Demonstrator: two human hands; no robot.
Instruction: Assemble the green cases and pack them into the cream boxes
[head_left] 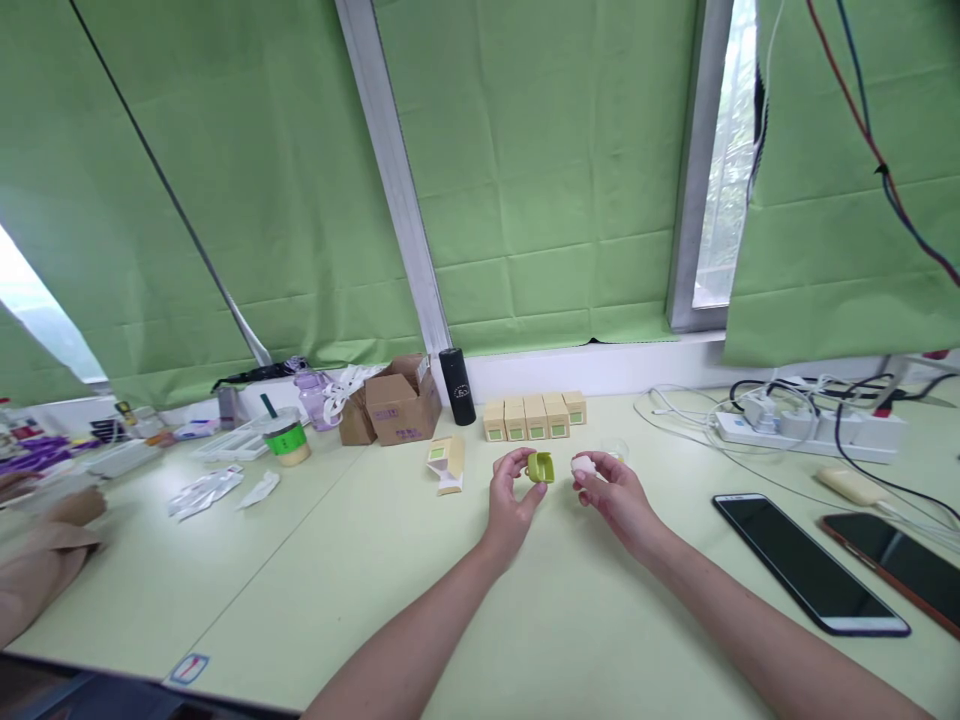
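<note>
My left hand (pixel 516 497) grips a small olive-green plastic case (pixel 541 467), its hollow side facing right. Between the fingertips of my right hand (pixel 611 490) is a small white piece (pixel 583 466), partly covered by the fingers; its kind I cannot make out. The two held things are apart, a short gap between them. Just behind my right hand lies a clear round plastic piece (pixel 616 448). To the left of my left hand lies an opened small cardboard box (pixel 447 462), its flap towards me. A row of several small tan boxes (pixel 534 416) stands behind both hands.
At right are a tablet (pixel 810 560), a phone (pixel 900 565) and a power strip (pixel 810 435) with tangled cables. A black bottle (pixel 457 387), a brown carton (pixel 403 405) and a drink cup (pixel 286 440) stand left. Another person's arm (pixel 49 565) rests at far left.
</note>
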